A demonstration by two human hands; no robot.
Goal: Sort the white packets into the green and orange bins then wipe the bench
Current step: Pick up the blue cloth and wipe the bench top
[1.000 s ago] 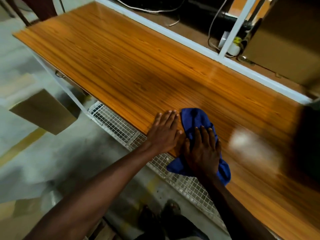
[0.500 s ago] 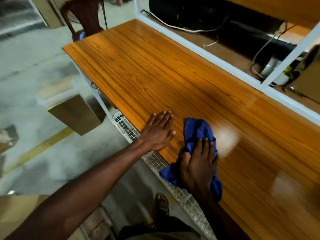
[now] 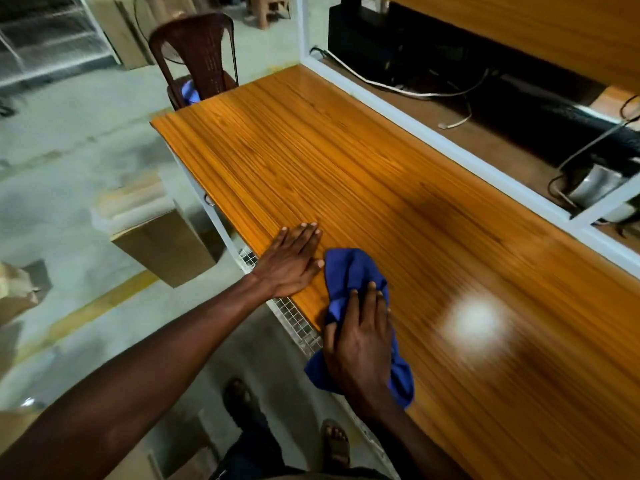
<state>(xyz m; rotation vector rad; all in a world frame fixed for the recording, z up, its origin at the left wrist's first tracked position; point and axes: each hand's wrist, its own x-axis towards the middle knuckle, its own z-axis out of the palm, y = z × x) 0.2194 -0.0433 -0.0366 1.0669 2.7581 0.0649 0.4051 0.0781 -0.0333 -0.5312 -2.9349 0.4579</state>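
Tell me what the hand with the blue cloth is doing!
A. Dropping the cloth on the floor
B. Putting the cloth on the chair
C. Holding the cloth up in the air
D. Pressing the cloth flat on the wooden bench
D: the right hand lies with straight fingers on top of the blue cloth, which sits on the wooden bench by its near edge.

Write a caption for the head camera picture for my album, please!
Right hand presses a blue cloth on the wooden bench; left hand rests flat beside it.
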